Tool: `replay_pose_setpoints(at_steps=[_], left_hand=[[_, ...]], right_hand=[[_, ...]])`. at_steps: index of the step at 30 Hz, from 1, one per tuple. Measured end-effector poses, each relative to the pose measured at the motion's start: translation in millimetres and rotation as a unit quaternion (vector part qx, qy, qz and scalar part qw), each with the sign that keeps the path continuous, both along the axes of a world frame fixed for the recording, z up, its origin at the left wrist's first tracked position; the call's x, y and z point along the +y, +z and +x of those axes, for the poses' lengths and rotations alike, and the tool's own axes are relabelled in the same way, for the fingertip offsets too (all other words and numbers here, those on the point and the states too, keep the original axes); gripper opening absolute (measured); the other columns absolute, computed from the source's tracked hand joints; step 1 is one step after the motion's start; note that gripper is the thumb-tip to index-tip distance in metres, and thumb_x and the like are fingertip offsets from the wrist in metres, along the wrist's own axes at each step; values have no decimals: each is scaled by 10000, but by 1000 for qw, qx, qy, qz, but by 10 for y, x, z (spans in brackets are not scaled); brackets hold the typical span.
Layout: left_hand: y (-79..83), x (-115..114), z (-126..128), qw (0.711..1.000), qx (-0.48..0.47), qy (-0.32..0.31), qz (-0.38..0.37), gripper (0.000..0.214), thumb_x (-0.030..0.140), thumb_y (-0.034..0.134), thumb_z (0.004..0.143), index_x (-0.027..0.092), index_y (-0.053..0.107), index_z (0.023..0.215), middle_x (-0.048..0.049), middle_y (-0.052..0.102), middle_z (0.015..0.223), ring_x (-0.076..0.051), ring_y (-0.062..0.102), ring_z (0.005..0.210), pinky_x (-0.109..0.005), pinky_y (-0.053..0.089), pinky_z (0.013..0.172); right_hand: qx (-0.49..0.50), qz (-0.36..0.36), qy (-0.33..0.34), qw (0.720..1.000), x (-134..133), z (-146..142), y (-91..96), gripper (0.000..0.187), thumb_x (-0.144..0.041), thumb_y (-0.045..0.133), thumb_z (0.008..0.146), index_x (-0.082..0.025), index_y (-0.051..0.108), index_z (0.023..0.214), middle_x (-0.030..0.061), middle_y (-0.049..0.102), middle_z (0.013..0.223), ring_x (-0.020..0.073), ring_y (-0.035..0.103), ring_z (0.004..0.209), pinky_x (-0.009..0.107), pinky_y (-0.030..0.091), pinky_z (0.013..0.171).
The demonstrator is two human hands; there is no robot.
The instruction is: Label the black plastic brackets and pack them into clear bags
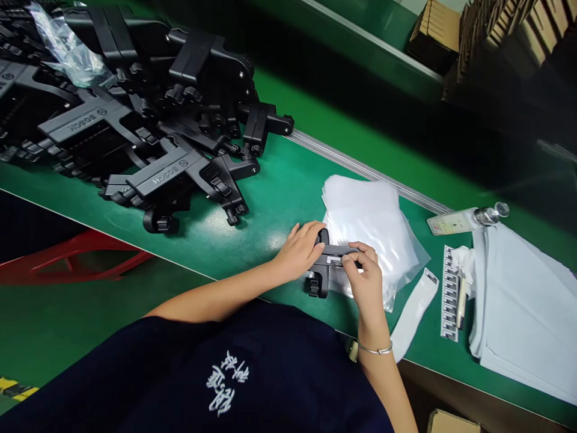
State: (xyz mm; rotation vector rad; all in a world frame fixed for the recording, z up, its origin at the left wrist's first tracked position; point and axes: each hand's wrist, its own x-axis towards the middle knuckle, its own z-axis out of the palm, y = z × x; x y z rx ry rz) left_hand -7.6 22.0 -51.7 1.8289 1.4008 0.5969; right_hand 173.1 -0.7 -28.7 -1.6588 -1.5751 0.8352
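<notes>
A black plastic bracket lies across the near edge of a pile of clear plastic bags. My left hand is closed over the bracket's left end, its fingers bent around the upper part. A small black-and-white sticker sits on the bracket's flat face. My right hand pinches at the sticker's right end, with thumb and fingertips against the bracket. Part of the bracket's right arm is hidden behind these fingers.
Many black BOSCH brackets are heaped at left, a crumpled clear bag on top. At right are a sticker sheet, a white strip, a pen, a bottle and stacked white sheets. A metal rail runs behind.
</notes>
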Motion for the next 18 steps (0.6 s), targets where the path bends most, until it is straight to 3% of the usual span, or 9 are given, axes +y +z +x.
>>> replay_pose_setpoints(at_steps=[9, 12, 15, 18], left_hand=[[15, -1, 11, 1000, 10, 3, 1, 447, 272, 343, 964, 178, 357, 1401, -138, 432, 1467, -255, 364, 1402, -531, 197, 1193], [26, -35, -42, 998, 21, 4, 54, 469, 291, 368, 966, 187, 369, 1423, -135, 410, 1503, -265, 334, 1425, -537, 213, 1183], [24, -87, -137, 983, 27, -101, 150, 392, 311, 401, 968, 228, 537, 1326, -96, 564, 1388, -252, 448, 1354, -487, 256, 1174], [5, -116, -228, 960, 46, -198, 195, 343, 316, 419, 975, 259, 638, 1233, -64, 654, 1289, -237, 540, 1273, -447, 341, 1124]], right_hand=[[-13, -4, 0, 1000, 10, 0, 14, 190, -307, 592, 802, -212, 614, 639, 98, 603, 1068, 273, 543, 1061, 444, 421, 912], [-23, -4, 8, 1000, 11, -6, 6, 182, -300, 589, 806, -214, 612, 648, 96, 607, 1067, 272, 546, 1063, 446, 426, 914], [-33, 4, 15, 999, 11, -19, 1, 175, -292, 590, 806, -216, 609, 649, 94, 613, 1061, 269, 554, 1065, 454, 431, 929], [-39, 8, 20, 999, 11, 30, 13, 187, -305, 595, 814, -214, 620, 653, 104, 625, 1063, 276, 565, 1074, 470, 441, 944]])
